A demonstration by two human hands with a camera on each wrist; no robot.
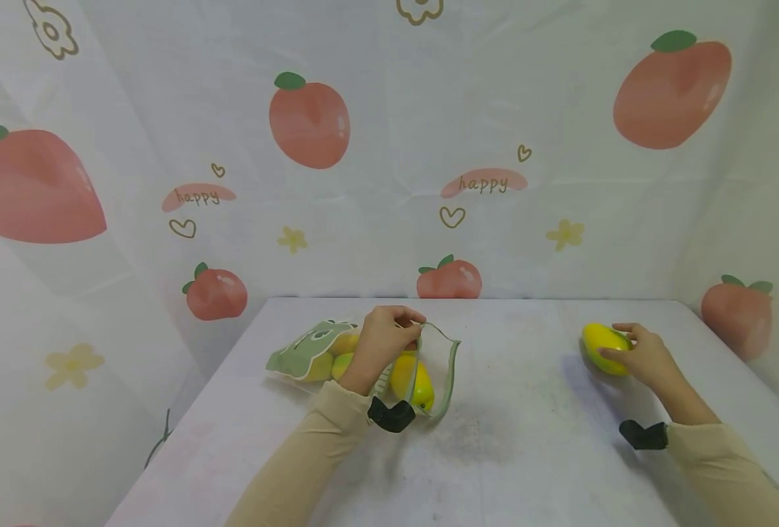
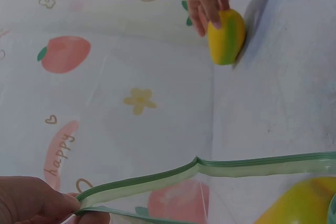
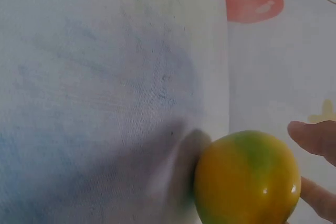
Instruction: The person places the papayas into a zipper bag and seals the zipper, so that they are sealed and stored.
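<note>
My left hand (image 1: 384,340) pinches the green zip edge of a clear zip bag (image 1: 297,357), as the left wrist view also shows. Its mouth stands apart in a loop facing right. A bear-like print marks the far left end of the bag. Several yellow and green fruits lie inside, among them a mango (image 1: 411,380) near the mouth. At the right, my right hand (image 1: 646,360) is at a loose yellow-green mango (image 1: 602,344) on the table. The thumb (image 3: 307,135) is spread, with a gap between it and the mango in the right wrist view.
The white table (image 1: 495,468) ends at a backdrop cloth (image 1: 376,241) printed with peaches and flowers. Black wrist mounts (image 1: 391,416) sit below both hands. A thin dark cord (image 1: 159,443) shows at the table's left edge.
</note>
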